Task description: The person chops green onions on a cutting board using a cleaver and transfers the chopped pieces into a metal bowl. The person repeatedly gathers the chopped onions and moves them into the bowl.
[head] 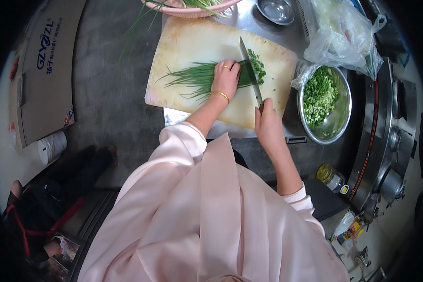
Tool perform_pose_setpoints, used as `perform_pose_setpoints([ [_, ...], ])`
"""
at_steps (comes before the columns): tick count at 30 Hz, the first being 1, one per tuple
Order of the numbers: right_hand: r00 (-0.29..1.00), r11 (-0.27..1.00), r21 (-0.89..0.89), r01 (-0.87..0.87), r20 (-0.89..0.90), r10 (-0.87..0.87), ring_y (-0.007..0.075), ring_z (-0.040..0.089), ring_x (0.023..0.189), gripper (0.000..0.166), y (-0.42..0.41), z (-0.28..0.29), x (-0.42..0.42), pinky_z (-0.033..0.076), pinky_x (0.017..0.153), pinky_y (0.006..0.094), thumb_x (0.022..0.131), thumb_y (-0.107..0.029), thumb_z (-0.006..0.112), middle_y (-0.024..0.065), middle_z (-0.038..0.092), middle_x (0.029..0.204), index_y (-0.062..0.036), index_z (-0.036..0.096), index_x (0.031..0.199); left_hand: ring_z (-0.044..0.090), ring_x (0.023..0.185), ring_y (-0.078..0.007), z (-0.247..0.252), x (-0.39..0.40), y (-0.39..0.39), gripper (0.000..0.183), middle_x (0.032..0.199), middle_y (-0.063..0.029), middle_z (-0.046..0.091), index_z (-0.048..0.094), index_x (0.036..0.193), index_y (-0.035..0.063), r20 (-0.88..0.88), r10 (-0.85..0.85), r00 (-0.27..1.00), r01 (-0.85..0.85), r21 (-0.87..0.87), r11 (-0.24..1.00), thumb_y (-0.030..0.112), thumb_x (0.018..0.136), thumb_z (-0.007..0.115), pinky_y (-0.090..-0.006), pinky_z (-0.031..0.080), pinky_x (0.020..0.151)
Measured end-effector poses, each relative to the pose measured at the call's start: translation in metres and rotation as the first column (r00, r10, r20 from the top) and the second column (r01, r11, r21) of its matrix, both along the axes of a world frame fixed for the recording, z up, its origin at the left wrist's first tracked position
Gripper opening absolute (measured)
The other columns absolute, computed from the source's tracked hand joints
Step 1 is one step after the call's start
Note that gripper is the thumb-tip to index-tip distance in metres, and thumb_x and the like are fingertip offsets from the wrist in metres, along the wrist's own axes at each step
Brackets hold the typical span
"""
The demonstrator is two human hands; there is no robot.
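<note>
A bunch of green onions (197, 78) lies across a worn, pale cutting board (187, 42), leafy tips to the left. My left hand (226, 79), with curled fingers, presses the bunch down near its right end. In my right hand (269, 123) is the handle of a kitchen knife (251, 67); its blade crosses the bunch just right of my left fingers. Chopped green onion (256, 67) is heaped along the blade's right side, with a few loose bits on the board. Right of the board, a steel bowl (345, 116) holds more chopped green onion, green and whitish.
A pink basket (194, 13) with green onions stands beyond the board, beside a small steel dish (275, 11). Plastic bags (342, 38) lie at the upper right. A stove counter (377, 116) runs along the right. Another person (53, 197) is at the lower left, near a white bucket (52, 147).
</note>
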State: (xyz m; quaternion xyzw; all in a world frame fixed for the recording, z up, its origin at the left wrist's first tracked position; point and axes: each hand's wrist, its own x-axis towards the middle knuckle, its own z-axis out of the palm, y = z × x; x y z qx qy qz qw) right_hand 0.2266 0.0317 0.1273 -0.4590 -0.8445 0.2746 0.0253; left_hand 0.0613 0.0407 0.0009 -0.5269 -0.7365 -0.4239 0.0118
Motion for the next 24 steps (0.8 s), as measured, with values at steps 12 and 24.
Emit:
perform_pose_setpoints([
  [12,0.991,1.0,-0.023,-0.015,-0.133,0.012,0.048,0.058,0.068,0.021,0.028,-0.027,-0.014,0.043,0.059,0.055,0.092,-0.011,0.053,0.0266,0.06,0.073,0.0009,0.035,0.096,0.054,0.094,-0.0302,-0.002,0.0,0.0,0.012,0.095,-0.0079,0.057,0.059,0.091,0.0077,-0.012,-0.002,1.0,0.002,-0.004,1.0,0.005,0.079,0.063,-0.0415,0.043,0.085],
  [24,0.97,0.996,-0.063,0.057,-0.233,-0.07,0.0474,0.057,0.073,0.02,0.001,0.006,0.009,0.044,0.061,0.0499,0.092,-0.009,0.053,0.0258,0.058,0.078,0.0016,0.039,0.1,0.051,0.097,-0.0332,0.003,0.0,0.0,0.009,0.104,-0.0112,0.054,0.057,0.094,0.0061,0.001,0.018,1.0,-0.018,-0.068,0.998,0.009,0.085,0.059,-0.0427,0.042,0.086],
])
